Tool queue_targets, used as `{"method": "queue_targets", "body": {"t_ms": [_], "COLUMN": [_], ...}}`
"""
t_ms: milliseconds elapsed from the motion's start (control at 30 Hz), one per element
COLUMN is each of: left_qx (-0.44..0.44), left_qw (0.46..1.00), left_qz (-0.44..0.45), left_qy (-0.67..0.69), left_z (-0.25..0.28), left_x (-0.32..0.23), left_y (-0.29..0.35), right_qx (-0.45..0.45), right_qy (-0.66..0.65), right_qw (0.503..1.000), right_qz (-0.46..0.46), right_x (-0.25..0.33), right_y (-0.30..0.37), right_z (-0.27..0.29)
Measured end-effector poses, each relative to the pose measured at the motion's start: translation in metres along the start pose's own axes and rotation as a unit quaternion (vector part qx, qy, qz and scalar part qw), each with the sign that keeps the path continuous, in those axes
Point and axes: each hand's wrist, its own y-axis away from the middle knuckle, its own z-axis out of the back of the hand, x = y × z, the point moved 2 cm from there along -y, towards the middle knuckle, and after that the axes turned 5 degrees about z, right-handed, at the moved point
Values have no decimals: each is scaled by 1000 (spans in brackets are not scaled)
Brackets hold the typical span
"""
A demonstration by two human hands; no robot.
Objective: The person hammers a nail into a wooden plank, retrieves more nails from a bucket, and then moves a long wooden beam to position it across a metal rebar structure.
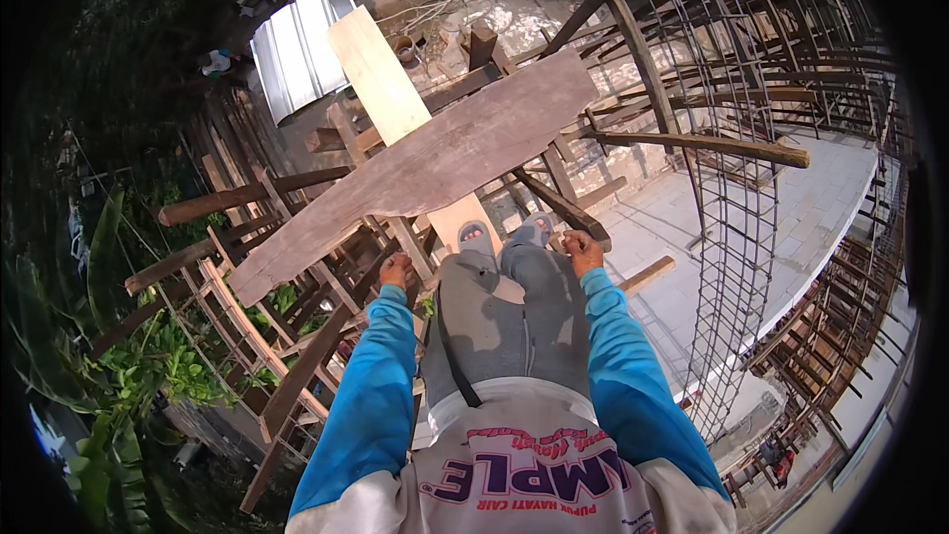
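My left hand [395, 270] is curled into a loose fist beside my left knee, close to upright scaffold timbers, and no object sticks out of it. On the other side, my right hand [583, 251] has its fingers bent together near the end of a dark beam [568, 206]; nothing shows in it, and I cannot tell whether it touches the beam. Under my sandaled feet lies a pale plank [460, 221]. Across it, just ahead of my feet, rests a wide, weathered brown board [450, 153] with an uneven near edge.
Timber scaffolding drops away on the left, with rough poles [252, 196] and green plants [163, 366] below. A corrugated metal sheet [300, 51] lies at the far left. To the right are a long rebar cage [736, 267] and a pale block surface [643, 227].
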Motion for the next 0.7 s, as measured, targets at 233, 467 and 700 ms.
{"method": "queue_targets", "body": {"t_ms": [233, 467, 700], "left_qx": [15, -35, -94], "left_qw": [999, 992, 993], "left_qz": [-24, 96, 44], "left_qy": [-36, 77, 57], "left_z": [-27, -36, -88], "left_x": [11, 37, 44], "left_y": [-145, -248, -336], "right_qx": [43, 9, -179], "right_qy": [-72, -312, -164], "right_qw": [996, 917, 951], "right_qz": [-42, -248, -191], "right_x": [-95, -154, -339], "right_y": [-144, -232, -330], "right_z": [-74, -168, -249]}}
